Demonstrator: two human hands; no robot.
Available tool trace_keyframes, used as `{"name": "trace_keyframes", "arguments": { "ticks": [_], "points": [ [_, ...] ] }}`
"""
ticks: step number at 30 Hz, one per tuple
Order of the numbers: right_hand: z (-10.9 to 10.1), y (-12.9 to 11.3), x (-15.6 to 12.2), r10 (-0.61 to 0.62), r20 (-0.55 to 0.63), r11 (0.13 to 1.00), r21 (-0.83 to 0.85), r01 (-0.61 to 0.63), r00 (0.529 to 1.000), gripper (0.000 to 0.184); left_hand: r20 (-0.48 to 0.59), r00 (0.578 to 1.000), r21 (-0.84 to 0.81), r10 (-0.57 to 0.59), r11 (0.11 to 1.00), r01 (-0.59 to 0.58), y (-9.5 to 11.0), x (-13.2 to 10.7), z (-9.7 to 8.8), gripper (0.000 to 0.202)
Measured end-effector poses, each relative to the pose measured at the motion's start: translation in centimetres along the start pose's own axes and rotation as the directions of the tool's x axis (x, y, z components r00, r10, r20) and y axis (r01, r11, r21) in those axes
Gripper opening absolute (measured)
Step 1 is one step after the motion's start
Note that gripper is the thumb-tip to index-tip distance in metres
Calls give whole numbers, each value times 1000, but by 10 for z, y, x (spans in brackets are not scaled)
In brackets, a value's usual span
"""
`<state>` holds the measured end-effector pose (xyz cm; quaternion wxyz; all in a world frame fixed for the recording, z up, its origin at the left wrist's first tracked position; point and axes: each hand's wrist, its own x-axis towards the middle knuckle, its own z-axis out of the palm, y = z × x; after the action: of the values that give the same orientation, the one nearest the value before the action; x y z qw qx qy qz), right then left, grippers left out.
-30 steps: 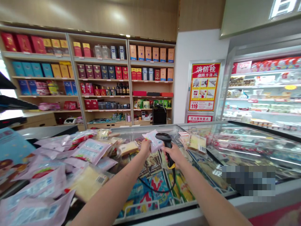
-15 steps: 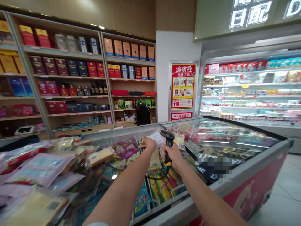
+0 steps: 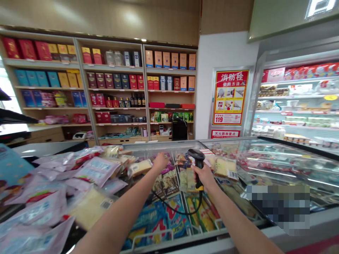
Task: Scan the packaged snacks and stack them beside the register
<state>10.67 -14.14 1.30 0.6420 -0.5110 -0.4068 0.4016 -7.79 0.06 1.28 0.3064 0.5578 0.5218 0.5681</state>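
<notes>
A black-and-yellow handheld barcode scanner is standing nearly upright in the right hand, whose fingers are wrapping closely around its grip, with its head pointing away from the person. A thin black cable is trailing from its base in a loose loop across the glass lid of a grey-rimmed chest freezer.

The left hand is reaching forward over the same lid, its fingers bunching narrowly together. Whether they are holding anything small cannot be told, although no packet is showing clearly in them. A pale yellow vacuum-sealed packet is lying just beside this hand.

A large heap of pale pink flat plastic packets is covering the left part of the lid, while a pale yellow barcoded packet is lying apart on the right, just beyond the scanner. Most packets are therefore remaining in the left heap, with few on the right; no mark is showing which have been handled.

Brightly printed packets are lying under the glass. Wooden shelves of boxed goods are standing behind the freezer, and a refrigerated display case is standing to the right.
</notes>
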Motion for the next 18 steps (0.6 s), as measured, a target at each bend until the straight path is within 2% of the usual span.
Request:
{"name": "trace_keyframes", "arguments": {
  "ticks": [2, 4, 5, 7, 9, 12, 16, 18],
  "points": [
    [17, -5, -3, 14, 62, 1000, 12, -15, 998, 31, -52, 998, 147, -23, 989, 30, -12, 9, -56, 25],
    [38, -7, -6, 18, 118, 999, 33, -22, 993, 33, -87, 996, 307, -13, 951, 39, -23, 9, -101, 25],
    [50, -8, -7, 17, 146, 999, 43, -24, 989, 34, -91, 996, 377, -15, 925, 48, -27, 6, -118, 26],
    [73, -8, -9, 13, 208, 998, 60, -26, 978, 37, -79, 997, 484, -16, 873, 53, -33, -2, -140, 30],
    [94, -5, -13, 17, 271, 997, 63, -35, 962, 38, -68, 997, 527, -34, 847, 65, -33, -10, -148, 33],
    [115, 7, -17, 38, 336, 998, 38, -54, 941, 37, -79, 995, 507, -53, 858, 86, -31, -17, -149, 33],
    [119, 30, -19, 47, 377, 998, -62, -25, 925, 35, -86, 996, 531, 3, 846, 43, -38, -16, -147, 40],
    [116, 37, -20, 46, 402, 996, -88, -11, 914, 35, -104, 993, 532, -48, 841, 96, -46, -12, -148, 52]
  ]
}}
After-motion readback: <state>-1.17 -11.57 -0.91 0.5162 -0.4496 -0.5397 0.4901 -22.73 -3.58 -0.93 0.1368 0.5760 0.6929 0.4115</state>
